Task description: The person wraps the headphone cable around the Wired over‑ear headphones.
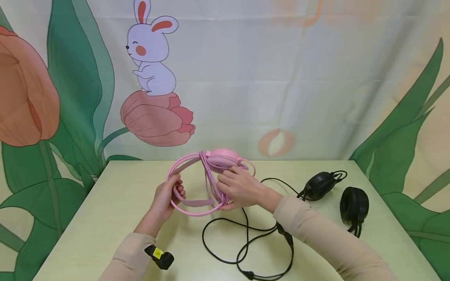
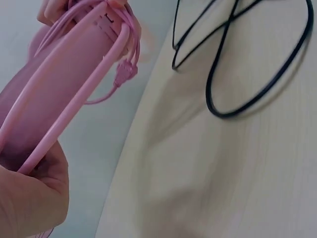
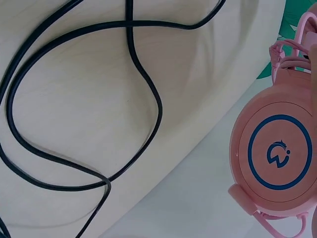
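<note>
A pink headset (image 1: pixel 222 157) is held up over the table by both hands. My left hand (image 1: pixel 165 197) grips its headband on the left, the fingers curled round the band. At the other end, my right hand (image 1: pixel 240 187) holds the headset by an ear cup and the pink cable (image 1: pixel 207 171) wound across it. The right wrist view shows the outer face of a round ear cup (image 3: pixel 280 148) with a blue ring and logo. Seen from the left wrist, the wide inner strap (image 2: pixel 59 84) runs between two thin pink tubes. The right fingertips are partly hidden.
A black headset lies at the table's right, one ear cup (image 1: pixel 319 185) farther back and another ear cup (image 1: pixel 355 207) nearer the right edge. Its black cable (image 1: pixel 219 259) loops over the table (image 1: pixel 95 218) below my hands. A printed cloth (image 1: pixel 299 86) hangs behind.
</note>
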`<state>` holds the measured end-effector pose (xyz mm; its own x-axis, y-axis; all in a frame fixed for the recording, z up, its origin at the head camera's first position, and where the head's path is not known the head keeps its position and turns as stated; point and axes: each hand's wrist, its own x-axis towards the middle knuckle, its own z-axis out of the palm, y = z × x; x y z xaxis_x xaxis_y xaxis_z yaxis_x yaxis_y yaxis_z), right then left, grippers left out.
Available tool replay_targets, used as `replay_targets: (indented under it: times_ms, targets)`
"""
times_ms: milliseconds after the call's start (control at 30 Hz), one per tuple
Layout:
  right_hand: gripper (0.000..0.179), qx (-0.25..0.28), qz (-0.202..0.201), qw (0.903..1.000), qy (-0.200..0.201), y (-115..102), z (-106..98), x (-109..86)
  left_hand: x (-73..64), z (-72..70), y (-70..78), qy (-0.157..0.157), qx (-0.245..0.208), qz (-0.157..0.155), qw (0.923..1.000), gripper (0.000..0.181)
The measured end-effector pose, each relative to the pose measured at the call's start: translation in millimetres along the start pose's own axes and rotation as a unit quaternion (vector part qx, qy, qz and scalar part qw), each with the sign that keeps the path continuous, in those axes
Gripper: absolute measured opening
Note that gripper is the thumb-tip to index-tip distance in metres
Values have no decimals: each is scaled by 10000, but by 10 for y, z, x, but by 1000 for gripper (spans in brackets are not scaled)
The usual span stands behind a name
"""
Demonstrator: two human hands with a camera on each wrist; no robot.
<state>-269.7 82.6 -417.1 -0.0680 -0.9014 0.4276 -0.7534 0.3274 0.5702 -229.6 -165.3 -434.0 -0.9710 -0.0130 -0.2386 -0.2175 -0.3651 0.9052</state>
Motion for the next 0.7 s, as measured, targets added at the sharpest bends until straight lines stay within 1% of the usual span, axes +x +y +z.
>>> replay_targets:
  times_ms: [67,167,333,433,533,700]
  targets:
    - [54,41,-14,10000,-46,-11,22,4,14,-44,-16,72,432,-41,9990,27]
    - [55,122,-27,9999,-115,-26,52,20,29,-103,-34,131,1042,4,9945,38]
    - [56,163,-51,9997,-155,-36,103,73,59,-189,-43,306,1730,139,9843,58]
    - [57,155,-58,9998,-142,-41,143,102,76,-235,-44,477,2122,227,9758,65]
    - [58,174,-20,9997,-182,-51,181,130,93,-286,-40,600,2328,293,9702,66]
    - [60,241,144,9991,-331,-50,233,168,99,-391,-14,803,2422,345,9663,61]
